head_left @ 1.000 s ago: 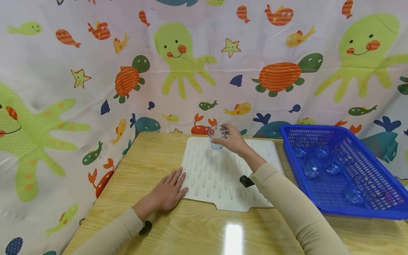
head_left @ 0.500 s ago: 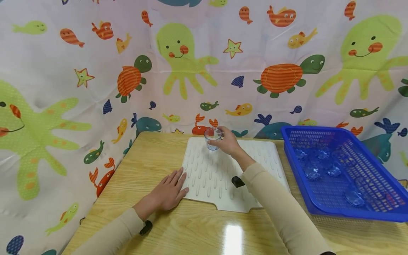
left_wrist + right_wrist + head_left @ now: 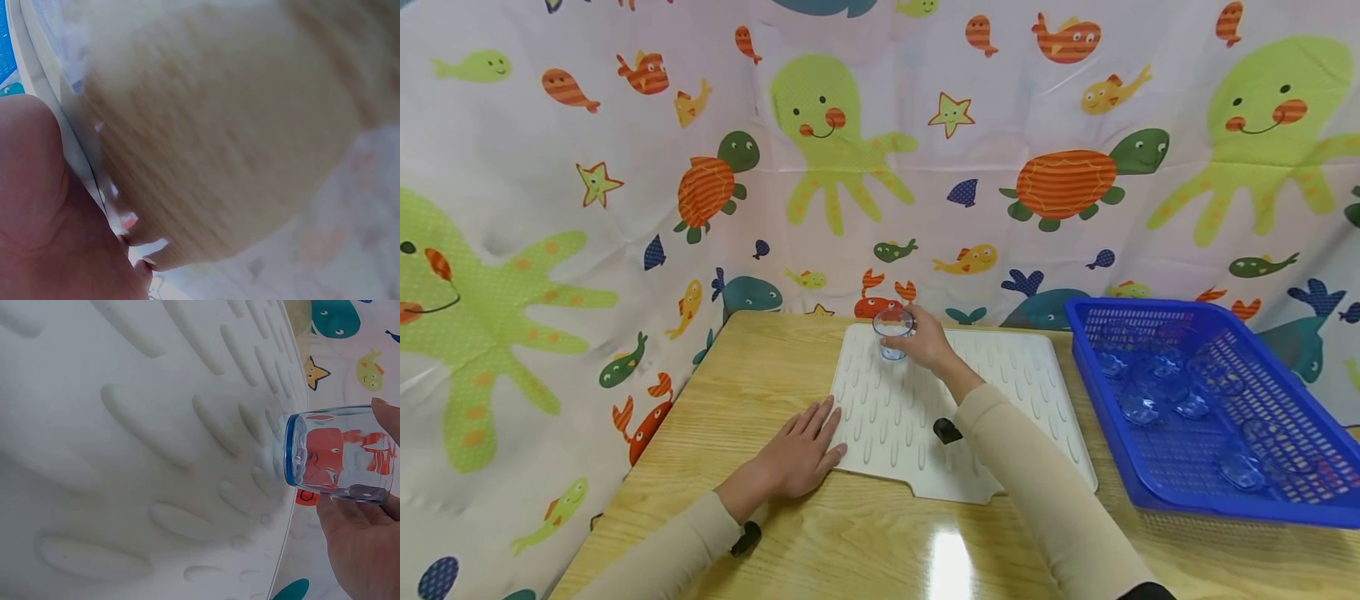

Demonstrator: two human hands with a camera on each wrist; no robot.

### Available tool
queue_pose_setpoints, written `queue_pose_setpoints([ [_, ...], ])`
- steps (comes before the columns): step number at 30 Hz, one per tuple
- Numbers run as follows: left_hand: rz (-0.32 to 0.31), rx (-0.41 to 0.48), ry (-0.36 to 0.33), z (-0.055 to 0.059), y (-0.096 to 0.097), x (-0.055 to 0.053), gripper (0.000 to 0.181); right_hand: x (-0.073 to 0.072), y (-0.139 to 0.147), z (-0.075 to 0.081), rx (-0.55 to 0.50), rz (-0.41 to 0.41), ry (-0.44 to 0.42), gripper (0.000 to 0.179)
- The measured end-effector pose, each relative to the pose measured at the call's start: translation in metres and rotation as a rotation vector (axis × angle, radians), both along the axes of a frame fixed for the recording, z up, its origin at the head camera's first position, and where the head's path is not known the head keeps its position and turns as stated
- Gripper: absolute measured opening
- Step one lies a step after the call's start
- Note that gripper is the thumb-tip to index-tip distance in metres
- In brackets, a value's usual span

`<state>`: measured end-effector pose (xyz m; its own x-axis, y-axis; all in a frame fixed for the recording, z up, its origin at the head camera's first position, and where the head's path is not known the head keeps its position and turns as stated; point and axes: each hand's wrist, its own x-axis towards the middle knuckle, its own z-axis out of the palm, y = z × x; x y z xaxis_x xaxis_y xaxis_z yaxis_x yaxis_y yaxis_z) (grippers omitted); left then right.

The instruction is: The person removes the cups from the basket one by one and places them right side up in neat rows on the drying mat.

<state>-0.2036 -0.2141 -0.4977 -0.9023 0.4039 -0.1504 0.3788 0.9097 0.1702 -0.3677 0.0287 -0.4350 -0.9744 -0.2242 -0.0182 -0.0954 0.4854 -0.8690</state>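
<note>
Carefully, my right hand (image 3: pixel 928 340) is gripping the glass (image 3: pixel 340 456) near the mat's (image 3: pixel 880 417) far left corner, my left hand (image 3: pixel 805 454) lying flat; uneven ribs (image 3: pixel 215 425) could be tipping it if I'm releasing crookedly.

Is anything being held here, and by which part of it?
The right hand holds a clear glass by its side walls, toward the upper end, with digits on opposite sides. The left hand holds nothing; it lies at the white mat's edge.

Wood-grain worktop (image 3: pixel 760 358) is topped w/ ridged white board (image 3: pixel 880 433), laid flat; blue basket (image 3: pixel 1108 425) set to its r. side
</note>
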Motion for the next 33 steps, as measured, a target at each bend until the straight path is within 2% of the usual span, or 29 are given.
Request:
queue_pose_setpoints([
  [15, -0.008, -0.008, 0.005, -0.002, 0.005, 0.0, 0.071, -0.001, 0.004, -0.006, -0.003, -0.016, -0.006, 0.084],
  [25, -0.006, 0.006, 0.012, -0.004, 0.005, 0.0, 0.072, 0.004, 0.009, -0.002, -0.008, 0.011, -0.052, 0.094],
  [33, 0.007, 0.024, -0.005, 0.0, 0.003, 0.001, 0.072, 0.009, 0.015, 0.007, 0.042, 0.049, -0.022, 0.095],
])
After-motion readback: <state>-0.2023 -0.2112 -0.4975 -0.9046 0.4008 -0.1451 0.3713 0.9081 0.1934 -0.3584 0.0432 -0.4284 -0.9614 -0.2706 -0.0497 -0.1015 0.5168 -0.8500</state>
